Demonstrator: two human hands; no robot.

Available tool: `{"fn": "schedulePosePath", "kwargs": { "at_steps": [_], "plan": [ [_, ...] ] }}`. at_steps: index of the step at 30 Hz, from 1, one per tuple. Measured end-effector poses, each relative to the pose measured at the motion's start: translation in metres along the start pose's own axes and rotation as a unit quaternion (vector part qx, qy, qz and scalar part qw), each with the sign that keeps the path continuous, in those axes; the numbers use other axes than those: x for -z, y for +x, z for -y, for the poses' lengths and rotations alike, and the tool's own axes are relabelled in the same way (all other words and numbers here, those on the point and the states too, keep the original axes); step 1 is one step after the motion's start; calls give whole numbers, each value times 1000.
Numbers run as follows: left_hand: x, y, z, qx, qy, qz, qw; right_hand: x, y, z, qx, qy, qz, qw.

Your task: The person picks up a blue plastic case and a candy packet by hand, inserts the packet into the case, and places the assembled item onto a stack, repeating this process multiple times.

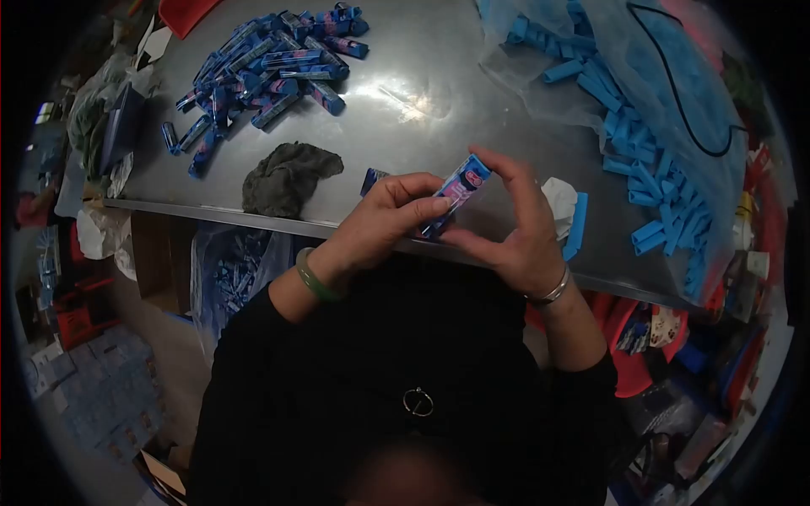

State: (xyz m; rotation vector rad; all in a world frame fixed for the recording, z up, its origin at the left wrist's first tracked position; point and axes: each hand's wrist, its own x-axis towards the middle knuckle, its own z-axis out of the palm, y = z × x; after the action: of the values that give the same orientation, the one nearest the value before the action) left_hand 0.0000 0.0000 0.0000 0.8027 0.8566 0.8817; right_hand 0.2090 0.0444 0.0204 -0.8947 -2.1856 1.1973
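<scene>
Pile of blue printed packs (283,63) noted at far left, heaped loosely on the metal table (422,126); outlying packs were judged liable to be sent sliding if the heap were knocked. Below the table's front edge, a clear bag of small blue items (240,278) was seen, into which anything dropped there might be lost. Dark cloth (287,179) was found crumpled by that edge; it could be dragged off if caught by a sleeve. Small blue item (372,180) was partly hidden beyond the left hand (384,211), placed where it could be nudged by the knuckles. By that hand the printed pack (462,184) was pinched, thumb on its face, fingers behind; it was held tilted near the front edge. Its wrapper looked glossy, so a slip was thought possible if the pinch were eased too soon. By the right hand (516,215) its ends were bracketed, forefinger and thumb spread; whether pressure was applied could not be told. White crumpled tissue (558,202) and a single blue piece (577,226) were noted just beside that hand, easily swept aside by its back. At far right, blue pieces (654,177) were strewn about clear plastic film (544,97); several might be spilled if the film were tugged.
</scene>
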Motion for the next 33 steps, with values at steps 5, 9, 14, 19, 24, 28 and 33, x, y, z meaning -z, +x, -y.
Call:
{"fn": "schedulePosePath", "kwargs": {
  "at_steps": [5, 9, 14, 19, 24, 28, 33],
  "plan": [
    [-2, 1, 2, 17, -101, 27, 994, -20, 4, 8, 83, -161, -139, 974],
    [-3, 0, 3, 36, -166, 39, 985, -22, 3, 10, 85, -145, -139, 976],
    [-1, 2, 11, 28, -209, 87, 974, -21, 3, 8, 116, -126, -132, 976],
    [-1, 3, 11, 26, -208, 103, 972, -23, 2, 3, 132, -136, -137, 972],
    [-1, 3, 0, 37, -137, 20, 990, -16, -5, 1, 93, -114, -151, 978],
    [54, 17, -42, -121, 255, -128, 951, 29, -34, -5, 36, -142, -195, 970],
    [208, 24, -134, -231, 600, -378, 667, 116, -93, -50, -113, -329, -287, 893]
  ]
}}
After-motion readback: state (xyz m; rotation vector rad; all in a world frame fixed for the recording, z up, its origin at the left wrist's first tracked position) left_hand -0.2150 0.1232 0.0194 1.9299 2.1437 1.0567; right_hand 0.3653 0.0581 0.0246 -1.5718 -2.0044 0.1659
